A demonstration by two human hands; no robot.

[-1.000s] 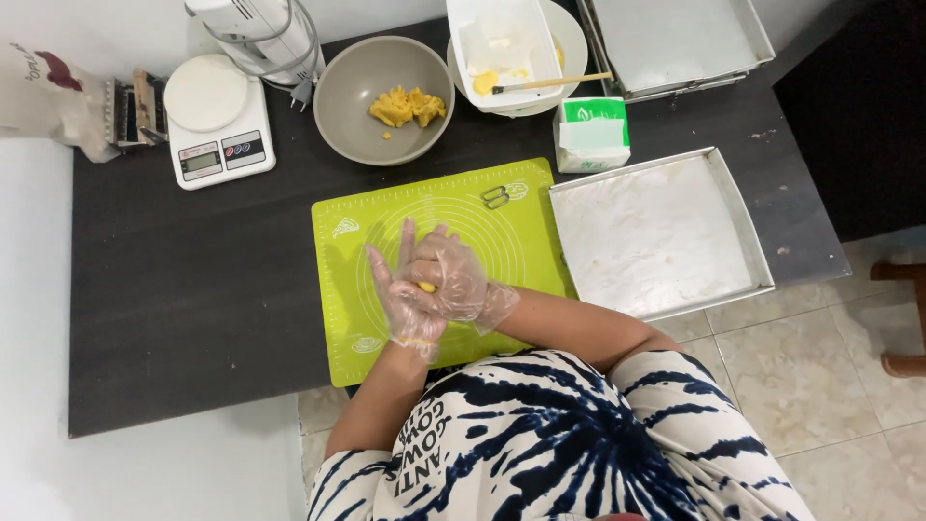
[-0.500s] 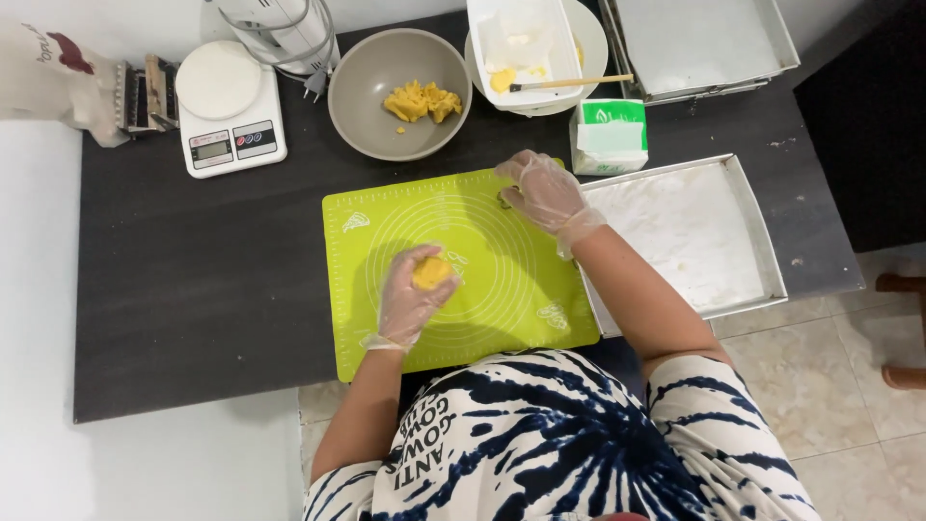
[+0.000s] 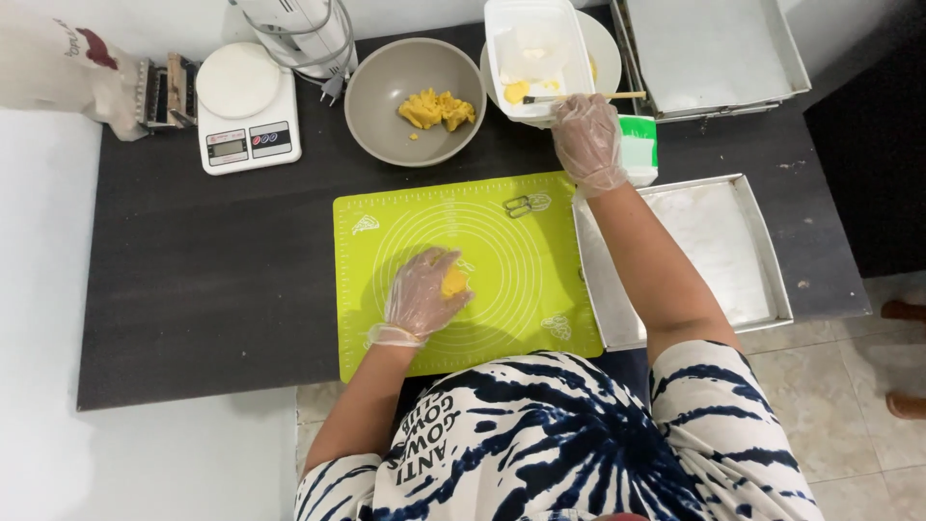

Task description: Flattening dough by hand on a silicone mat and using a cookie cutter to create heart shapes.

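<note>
Fingers (image 3: pixel 439 280) of gloved left hand (image 3: pixel 420 299) curl around yellow dough ball (image 3: pixel 453 283) over green silicone mat (image 3: pixel 463 260); right hand (image 3: pixel 588 140), fingers loosely curled, reaches brush (image 3: pixel 579 96) on white container (image 3: pixel 531 58), likely tipping it.

A dark, almost black table (image 3: pixel 193 289) fills the middle of the frame, its surface matte and faintly streaked. White wall (image 3: pixel 43 289) runs along the left edge and across the top. At lower right lies a floor (image 3: pixel 849 415) of pale beige tiles with thin grout lines. A dark panel (image 3: pixel 868 164) stands at upper right. Light is soft and even, with faint shadows.
</note>
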